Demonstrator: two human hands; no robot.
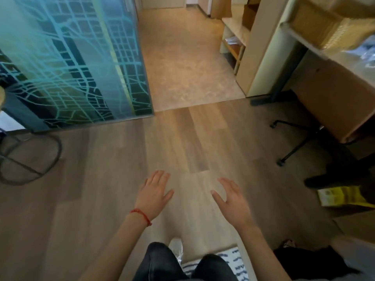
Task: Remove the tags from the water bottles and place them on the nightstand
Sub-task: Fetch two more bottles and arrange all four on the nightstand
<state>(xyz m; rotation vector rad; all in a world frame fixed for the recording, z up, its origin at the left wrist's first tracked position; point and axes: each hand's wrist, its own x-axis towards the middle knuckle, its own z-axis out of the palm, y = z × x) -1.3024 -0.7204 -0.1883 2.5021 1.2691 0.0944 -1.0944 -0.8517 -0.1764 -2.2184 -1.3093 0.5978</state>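
Water bottles, tags and nightstand lie outside the head view, so their place cannot be told. The left hand (154, 192) is held out low over the wooden floor (105, 179), palm down, fingers (160, 176) spread and holding nothing; a red string bracelet (141, 214) circles its wrist. The right hand (230, 196) is just beside it, apart, fingers loosely spread and empty too. Below them are dark trousers (162, 262), a white shoe (176, 247) and a white rug with blue marks (236, 262). At far left stands a glass partition printed with a blue-green map pattern (77, 57). At right a chair's black wheeled base (292, 142) sits under a worktop (304, 39), with a cardboard box (332, 102) and a yellow package (341, 196) near it.
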